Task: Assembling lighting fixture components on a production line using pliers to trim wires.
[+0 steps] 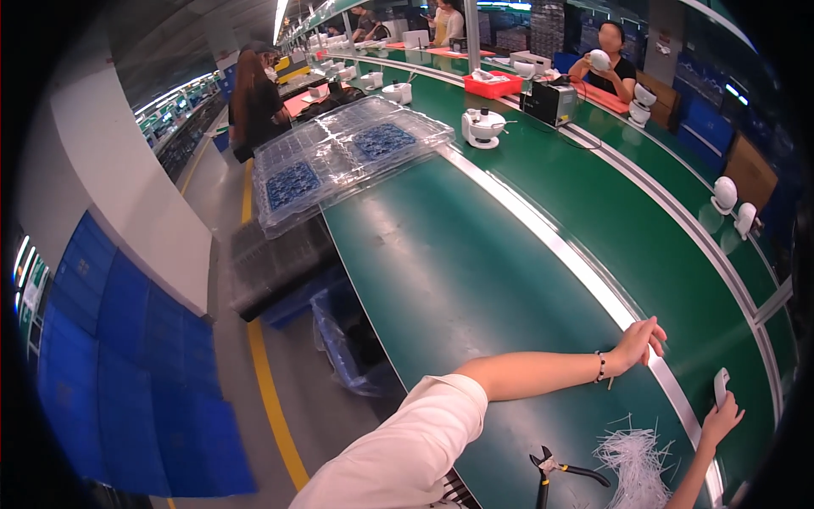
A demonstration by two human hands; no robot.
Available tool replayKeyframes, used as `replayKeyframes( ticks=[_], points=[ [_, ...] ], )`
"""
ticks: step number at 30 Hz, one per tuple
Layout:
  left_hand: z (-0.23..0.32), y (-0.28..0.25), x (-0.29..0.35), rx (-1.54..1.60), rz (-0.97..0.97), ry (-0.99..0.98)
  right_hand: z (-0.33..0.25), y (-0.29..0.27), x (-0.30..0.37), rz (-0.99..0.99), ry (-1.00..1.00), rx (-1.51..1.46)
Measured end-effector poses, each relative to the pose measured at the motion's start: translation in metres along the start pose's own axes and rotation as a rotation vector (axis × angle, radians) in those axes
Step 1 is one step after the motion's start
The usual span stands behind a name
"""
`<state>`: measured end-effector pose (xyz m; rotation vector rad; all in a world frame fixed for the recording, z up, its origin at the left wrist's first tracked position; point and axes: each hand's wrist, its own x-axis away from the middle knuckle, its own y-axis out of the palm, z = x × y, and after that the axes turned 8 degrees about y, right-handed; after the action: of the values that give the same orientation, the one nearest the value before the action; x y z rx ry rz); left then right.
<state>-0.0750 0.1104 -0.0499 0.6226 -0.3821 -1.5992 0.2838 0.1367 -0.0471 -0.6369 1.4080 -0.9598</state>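
My left hand (640, 343), with a beaded bracelet at the wrist, reaches across the metal rail at the edge of the green conveyor belt. Its fingers are loosely bent and apart, and I see nothing in them. Farther right, over the belt, my right hand (721, 421) grips a small curved white plastic part (722, 387), which stands up from the fingers. Near my right forearm, a loose heap of thin white cable ties (636, 462) lies on the green table (441, 280). Beside the heap are cutting pliers (549, 465) with black and yellow handles, jaws apart.
Clear plastic trays (348, 144), two sections filled with blue pieces, sit at the table's far end. A white rounded device (483, 127) stands on the belt. Beyond are a black box (549, 100), a red bin (493, 83) and a co-worker (606, 68) holding a white device.
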Motion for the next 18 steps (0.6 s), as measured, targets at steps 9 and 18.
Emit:
replayKeyframes(
  ticks=[9,18],
  points=[
    [0.01,-0.007,-0.005,-0.069,0.019,0.159,-0.004,-0.004,0.008,0.035,0.04,0.033],
    [0.019,-0.005,0.015,-0.437,-0.065,0.234,-0.067,-0.17,0.108,0.141,-0.211,-0.307]
  ],
)
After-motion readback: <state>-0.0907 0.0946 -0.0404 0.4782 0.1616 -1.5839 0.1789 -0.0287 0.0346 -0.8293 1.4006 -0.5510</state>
